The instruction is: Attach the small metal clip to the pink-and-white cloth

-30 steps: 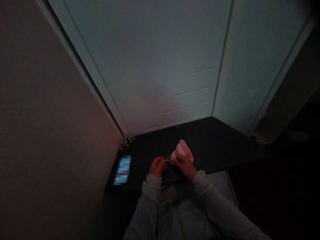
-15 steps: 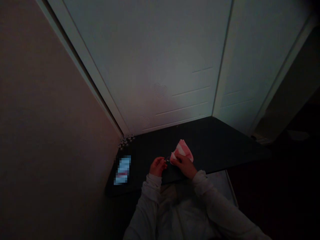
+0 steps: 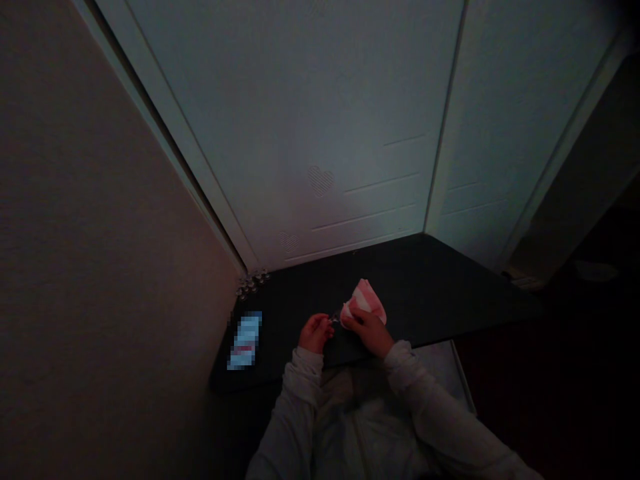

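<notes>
My right hand (image 3: 371,331) grips a pink and white cloth (image 3: 369,299), which bunches up above the fingers. Just left of it, my left hand (image 3: 315,333) pinches a small shiny, clear-looking piece (image 3: 335,319) between thumb and fingertips. The piece sticks out toward the cloth's left edge; whether the two touch I cannot tell. Both hands are over the near part of the dark table (image 3: 430,283). Dim light hides the exact shape of the small piece.
Several small shiny pieces (image 3: 251,284) stand in the table's back left corner. A lit phone (image 3: 245,341), its screen blurred, lies at the left. White panels with heart patterns (image 3: 320,181) rise behind the table, and a wall (image 3: 125,267) borders it on the left.
Both hands keep almost the same place and hold. The light on the scene is slightly dimmer and less red.
</notes>
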